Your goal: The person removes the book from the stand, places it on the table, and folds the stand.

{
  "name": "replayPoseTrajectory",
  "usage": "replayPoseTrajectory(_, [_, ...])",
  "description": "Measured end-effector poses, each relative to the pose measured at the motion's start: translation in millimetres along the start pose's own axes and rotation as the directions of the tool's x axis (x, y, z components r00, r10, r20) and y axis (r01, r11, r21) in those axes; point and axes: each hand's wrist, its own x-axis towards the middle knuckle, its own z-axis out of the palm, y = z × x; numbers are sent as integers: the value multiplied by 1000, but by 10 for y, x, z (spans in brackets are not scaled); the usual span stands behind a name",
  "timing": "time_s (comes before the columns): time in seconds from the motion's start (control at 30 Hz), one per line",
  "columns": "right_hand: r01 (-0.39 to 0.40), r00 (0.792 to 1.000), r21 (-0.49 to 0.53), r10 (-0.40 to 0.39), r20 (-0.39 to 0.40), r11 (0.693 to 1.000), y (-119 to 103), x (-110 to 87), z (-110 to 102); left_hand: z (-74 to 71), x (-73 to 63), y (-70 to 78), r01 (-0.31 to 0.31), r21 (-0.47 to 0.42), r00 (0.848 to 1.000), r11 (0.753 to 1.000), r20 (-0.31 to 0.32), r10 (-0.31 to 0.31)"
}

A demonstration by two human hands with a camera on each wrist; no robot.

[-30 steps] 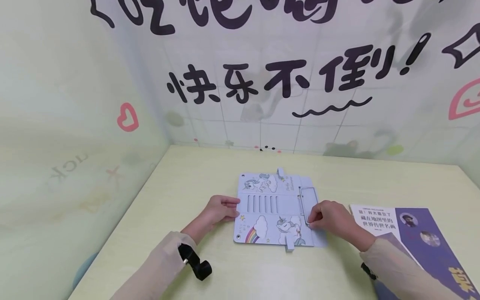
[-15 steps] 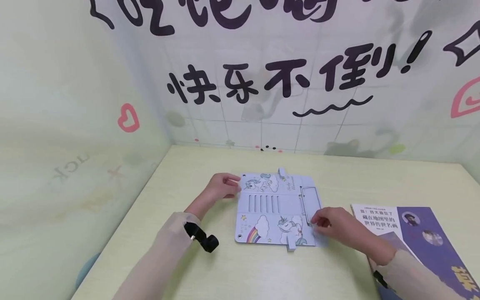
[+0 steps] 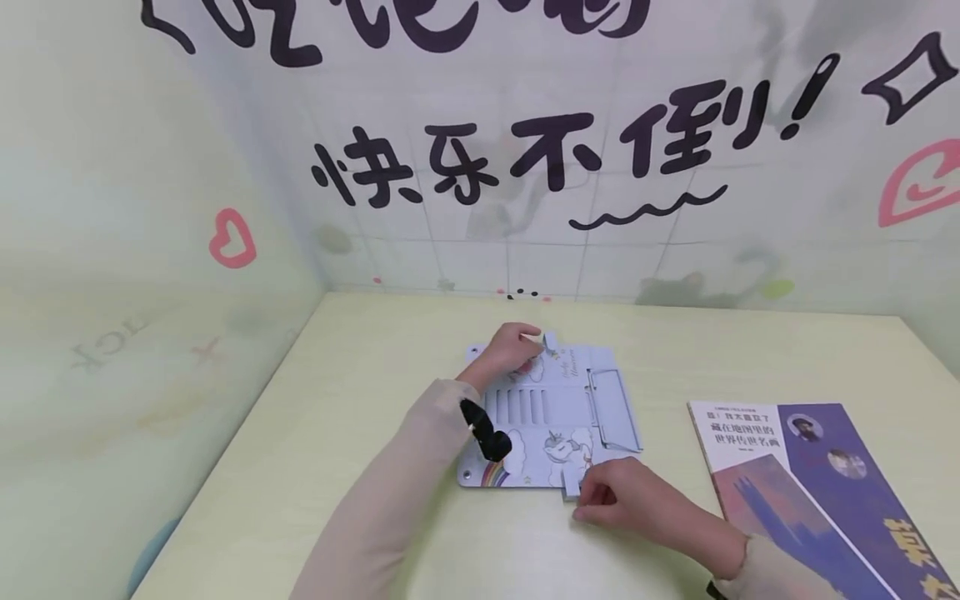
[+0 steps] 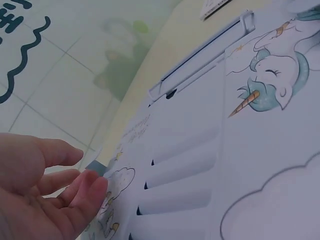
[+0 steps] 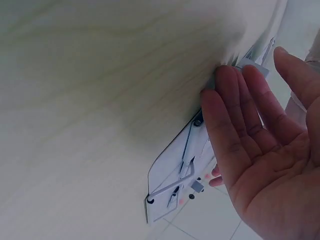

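A pale lilac book stand [image 3: 567, 408] printed with unicorns, clouds and a rainbow lies flat on the table. Slots cross its middle, and a wire-edged ledge [image 3: 615, 408] stands at its right end. My left hand [image 3: 512, 348] reaches over the far left part, fingers loosely bent right beside the far page clip [image 3: 550, 342]; in the left wrist view a gap shows between thumb and fingertips. At the near edge, my right hand [image 3: 630, 500] has its fingertips against the near page clip [image 3: 572, 485]. The right wrist view shows those fingers [image 5: 227, 125] fairly straight along the stand's edge.
Books [image 3: 817, 475] with blue and white covers lie to the right, partly under the right forearm. A light wooden table [image 3: 390, 400] carries everything. Behind it stands a printed wall sheet [image 3: 480, 267], with another along the left side.
My left hand has moved from the stand's left edge to the far clip. My right hand has left the wire ledge and come to the near clip. The ledge looks more raised.
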Motion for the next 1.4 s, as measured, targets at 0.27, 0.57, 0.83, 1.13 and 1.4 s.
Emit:
replayPoseTrajectory(0.27, [-14, 1000, -60, 14, 2, 998, -48, 134, 37, 50, 85, -66, 44, 2, 998, 999, -52, -44])
replayPoseTrajectory(0.57, [4, 1000, -76, -4, -2, 997, -30, 163, 63, 62, 70, -99, 44, -20, 993, 999, -105, -45])
replayPoseTrajectory(0.83, [-46, 999, -82, 44, -30, 996, 1, 176, 26, 87, -18, -38, 30, -11, 997, 999, -72, -31])
replayPoseTrajectory(1.13, [-76, 996, 5, 76, 39, 997, 0, 214, -21, 89, -46, -38, -15, 63, 998, 998, -63, 19])
replayPoseTrajectory(1.4, [-124, 991, 26, 122, 58, 992, 32, 200, -125, 82, -101, -31, -14, 75, 999, 997, -52, 18])
